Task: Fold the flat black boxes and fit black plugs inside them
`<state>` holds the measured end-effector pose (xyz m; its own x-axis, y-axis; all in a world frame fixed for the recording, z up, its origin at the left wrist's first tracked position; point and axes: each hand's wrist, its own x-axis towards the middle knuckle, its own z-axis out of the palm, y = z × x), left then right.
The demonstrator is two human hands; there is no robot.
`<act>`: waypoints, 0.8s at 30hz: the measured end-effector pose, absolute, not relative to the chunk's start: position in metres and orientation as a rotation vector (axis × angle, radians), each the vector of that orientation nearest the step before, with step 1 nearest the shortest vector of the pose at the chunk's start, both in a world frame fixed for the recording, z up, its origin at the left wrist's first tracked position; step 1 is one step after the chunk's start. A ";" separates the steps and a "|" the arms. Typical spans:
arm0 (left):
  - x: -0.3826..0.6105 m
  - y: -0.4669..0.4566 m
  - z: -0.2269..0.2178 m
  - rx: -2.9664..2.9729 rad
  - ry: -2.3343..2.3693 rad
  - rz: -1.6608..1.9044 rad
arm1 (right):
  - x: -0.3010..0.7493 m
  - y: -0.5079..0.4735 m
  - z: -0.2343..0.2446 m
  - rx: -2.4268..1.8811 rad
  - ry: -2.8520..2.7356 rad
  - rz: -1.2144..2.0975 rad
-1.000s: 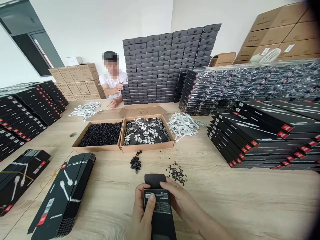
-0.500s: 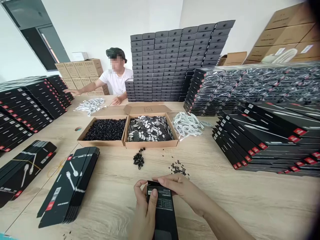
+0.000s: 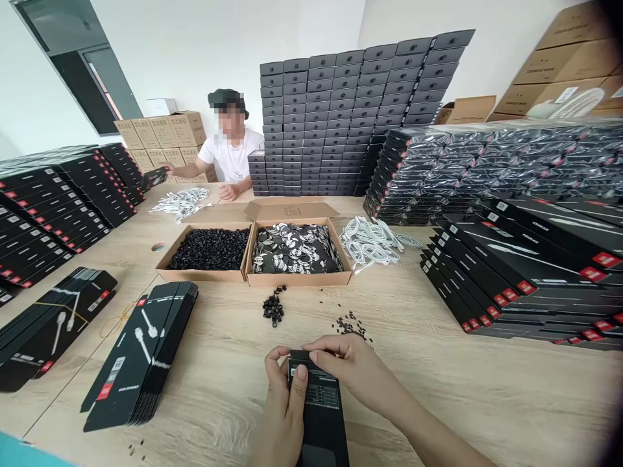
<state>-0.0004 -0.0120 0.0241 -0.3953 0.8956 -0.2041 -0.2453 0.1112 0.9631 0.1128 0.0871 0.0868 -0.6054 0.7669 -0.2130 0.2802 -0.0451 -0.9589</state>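
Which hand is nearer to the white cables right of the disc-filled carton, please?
Right: the right hand is on the near side of the white cables; the left hand is farther away, further left.

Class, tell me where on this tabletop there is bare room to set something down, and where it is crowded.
Bare tabletop lies between the nearer flattened cartons and the left hand, and, more widely, between the right forearm and the stacked black boxes. It is crowded farther back: small black pieces, then two open cardboard boxes and white cables.
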 end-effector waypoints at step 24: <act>-0.005 -0.009 0.050 0.737 1.405 1.629 | 0.126 0.065 0.097 -0.943 -1.632 1.703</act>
